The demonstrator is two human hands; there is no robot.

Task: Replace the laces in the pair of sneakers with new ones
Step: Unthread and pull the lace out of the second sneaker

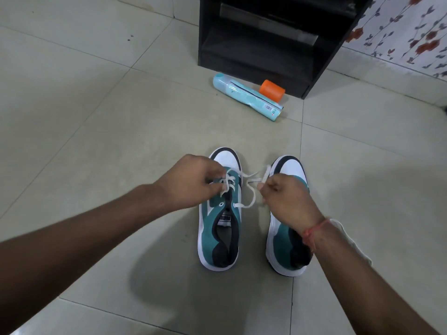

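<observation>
Where hand (285,199) covers — sneaker (287,238) eyelets.

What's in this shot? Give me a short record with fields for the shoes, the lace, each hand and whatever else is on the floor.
shoes: left sneaker and right sneaker, side by side on the tiled floor, toes pointing away
lace: white lace, threaded through the left sneaker's front eyelets only, loose between the hands
left hand: pinches the lace over the left sneaker
right hand: pinches the lace above the right sneaker
other: pale blue tube lying down, orange cap beside it, black cabinet behind
</observation>
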